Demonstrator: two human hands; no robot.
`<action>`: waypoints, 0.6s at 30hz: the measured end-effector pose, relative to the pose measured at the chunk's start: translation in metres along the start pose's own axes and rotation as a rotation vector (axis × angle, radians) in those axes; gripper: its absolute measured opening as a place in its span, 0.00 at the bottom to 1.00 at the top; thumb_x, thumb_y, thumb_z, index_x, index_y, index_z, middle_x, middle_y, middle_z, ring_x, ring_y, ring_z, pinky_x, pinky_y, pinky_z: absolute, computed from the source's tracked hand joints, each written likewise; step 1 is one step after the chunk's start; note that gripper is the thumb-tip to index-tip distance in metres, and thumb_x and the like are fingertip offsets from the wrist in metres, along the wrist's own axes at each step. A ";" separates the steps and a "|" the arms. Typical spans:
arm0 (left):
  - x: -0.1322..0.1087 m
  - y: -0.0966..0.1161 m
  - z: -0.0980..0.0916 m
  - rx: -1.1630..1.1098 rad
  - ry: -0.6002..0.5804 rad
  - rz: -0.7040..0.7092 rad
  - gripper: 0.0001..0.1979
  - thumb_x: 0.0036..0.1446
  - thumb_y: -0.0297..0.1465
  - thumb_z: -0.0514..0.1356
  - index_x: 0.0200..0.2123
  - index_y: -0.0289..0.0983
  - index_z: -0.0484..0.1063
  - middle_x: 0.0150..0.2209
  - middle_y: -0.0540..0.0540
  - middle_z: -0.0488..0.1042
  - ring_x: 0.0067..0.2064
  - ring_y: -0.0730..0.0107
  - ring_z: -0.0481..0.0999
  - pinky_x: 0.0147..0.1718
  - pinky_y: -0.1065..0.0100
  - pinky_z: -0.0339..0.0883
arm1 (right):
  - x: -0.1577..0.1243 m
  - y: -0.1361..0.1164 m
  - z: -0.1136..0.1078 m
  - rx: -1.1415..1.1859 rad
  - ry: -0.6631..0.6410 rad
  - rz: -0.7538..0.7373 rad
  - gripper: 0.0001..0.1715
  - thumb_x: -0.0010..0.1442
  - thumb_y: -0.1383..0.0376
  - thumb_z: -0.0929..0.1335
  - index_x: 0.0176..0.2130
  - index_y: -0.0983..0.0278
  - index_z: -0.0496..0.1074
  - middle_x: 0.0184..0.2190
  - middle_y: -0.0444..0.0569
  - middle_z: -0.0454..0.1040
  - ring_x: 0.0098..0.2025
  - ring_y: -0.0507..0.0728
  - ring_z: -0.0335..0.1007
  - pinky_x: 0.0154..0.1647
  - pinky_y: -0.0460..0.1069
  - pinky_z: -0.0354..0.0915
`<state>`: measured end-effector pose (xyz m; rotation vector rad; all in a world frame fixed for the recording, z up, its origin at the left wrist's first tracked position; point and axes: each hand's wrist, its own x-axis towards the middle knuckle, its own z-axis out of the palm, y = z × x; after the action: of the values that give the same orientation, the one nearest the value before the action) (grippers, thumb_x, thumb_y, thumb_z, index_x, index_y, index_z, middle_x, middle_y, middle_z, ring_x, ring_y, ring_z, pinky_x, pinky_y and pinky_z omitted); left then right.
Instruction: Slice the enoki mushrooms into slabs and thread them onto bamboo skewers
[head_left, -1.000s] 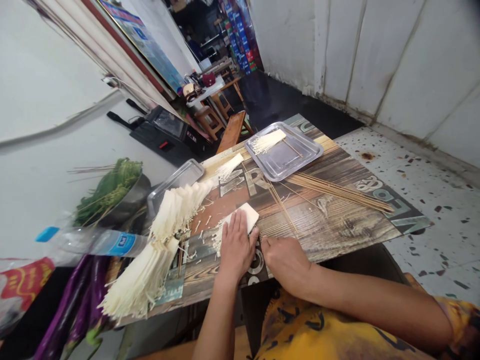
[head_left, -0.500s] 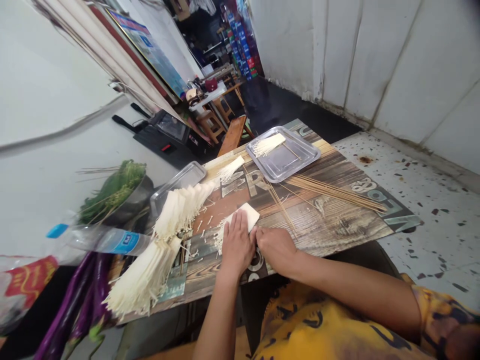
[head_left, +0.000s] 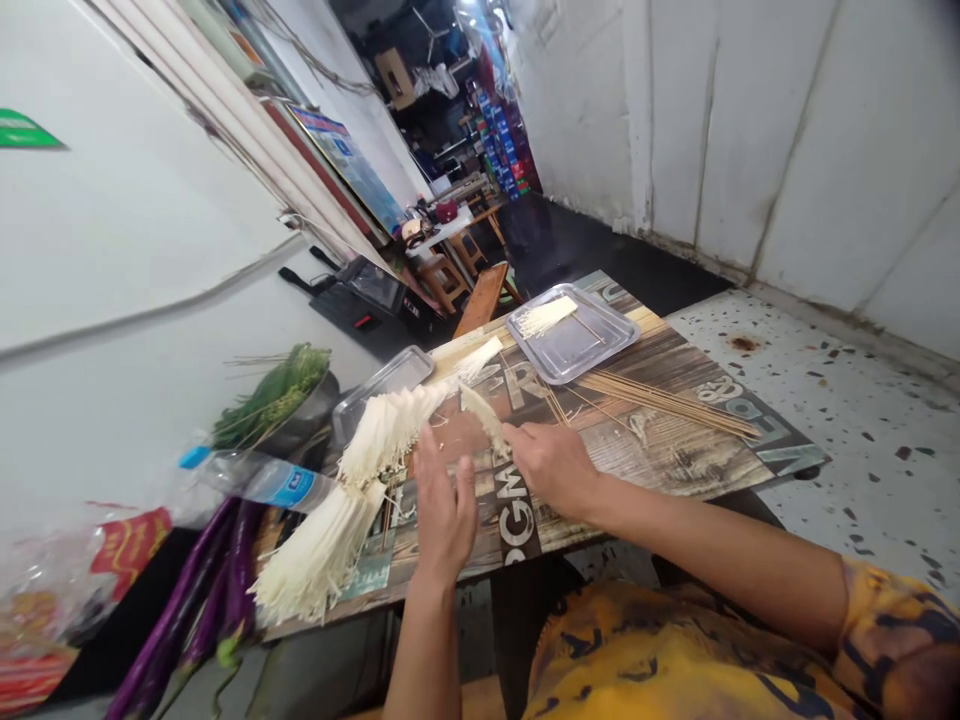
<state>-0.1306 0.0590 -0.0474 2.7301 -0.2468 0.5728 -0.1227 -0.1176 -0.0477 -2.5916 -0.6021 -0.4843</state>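
My right hand [head_left: 551,462] is closed on a small white shredded sheet [head_left: 484,415] and holds it raised above the printed table [head_left: 675,455]. My left hand [head_left: 442,510] hovers just left of it with the fingers stretched out and nothing in them. A long fanned stack of the same white fringed sheets [head_left: 352,490] lies to the left. Bamboo skewers [head_left: 667,400] lie on the table to the right. A steel tray [head_left: 574,335] at the far side holds one skewered sheet [head_left: 546,316].
A second steel tray [head_left: 382,385] and another white sheet [head_left: 480,360] sit at the far left. A bowl of greens [head_left: 274,400], a water bottle [head_left: 255,480] and purple aubergines [head_left: 195,610] crowd the left end. A wall runs along the left; speckled floor [head_left: 862,400] lies right.
The white sheet that lay flat under my left hand is now lifted off the table in my right hand. My left hand has come off it and opened. The camera has tilted up.
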 end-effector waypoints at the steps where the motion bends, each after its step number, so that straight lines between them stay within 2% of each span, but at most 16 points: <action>1: -0.005 -0.005 -0.002 -0.029 0.003 -0.056 0.31 0.66 0.39 0.42 0.67 0.35 0.34 0.68 0.38 0.44 0.68 0.63 0.44 0.64 0.55 0.45 | 0.000 -0.001 0.000 -0.053 0.015 -0.075 0.19 0.65 0.72 0.58 0.52 0.71 0.68 0.34 0.54 0.74 0.35 0.55 0.69 0.32 0.47 0.59; 3: -0.018 -0.016 0.002 -0.051 -0.002 -0.141 0.30 0.66 0.39 0.41 0.67 0.36 0.36 0.68 0.39 0.46 0.67 0.64 0.47 0.63 0.57 0.50 | -0.004 -0.001 0.006 -0.143 0.008 -0.204 0.21 0.65 0.73 0.57 0.55 0.74 0.65 0.34 0.55 0.74 0.35 0.56 0.69 0.30 0.48 0.59; 5: -0.034 -0.025 0.013 -0.028 -0.012 -0.163 0.29 0.66 0.38 0.41 0.67 0.36 0.37 0.67 0.38 0.47 0.67 0.65 0.48 0.63 0.57 0.50 | -0.013 -0.001 0.016 -0.203 -0.043 -0.262 0.21 0.64 0.73 0.58 0.55 0.75 0.65 0.33 0.56 0.73 0.35 0.57 0.69 0.29 0.48 0.59; 10: -0.066 -0.028 0.033 0.111 -0.106 0.025 0.28 0.66 0.34 0.43 0.66 0.34 0.42 0.67 0.38 0.48 0.68 0.63 0.44 0.64 0.51 0.44 | -0.035 -0.001 0.038 -0.258 -0.285 -0.289 0.21 0.64 0.73 0.58 0.55 0.73 0.66 0.35 0.57 0.74 0.36 0.58 0.71 0.29 0.48 0.62; 15: -0.062 -0.020 0.033 0.154 -0.236 0.242 0.26 0.66 0.35 0.45 0.65 0.35 0.48 0.66 0.39 0.52 0.68 0.62 0.46 0.64 0.51 0.44 | -0.035 -0.009 0.033 -0.297 -0.463 -0.228 0.23 0.64 0.72 0.58 0.57 0.74 0.63 0.35 0.61 0.75 0.35 0.59 0.73 0.28 0.49 0.63; 18: -0.057 -0.019 0.034 0.163 -0.267 0.259 0.27 0.66 0.37 0.45 0.64 0.33 0.51 0.66 0.38 0.52 0.67 0.61 0.48 0.64 0.52 0.46 | -0.034 -0.013 0.029 -0.298 -0.489 -0.226 0.24 0.63 0.73 0.58 0.57 0.75 0.62 0.34 0.61 0.76 0.34 0.59 0.74 0.27 0.49 0.63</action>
<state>-0.1660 0.0697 -0.1057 2.9532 -0.6536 0.3010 -0.1507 -0.1046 -0.0818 -2.9610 -1.0627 0.0079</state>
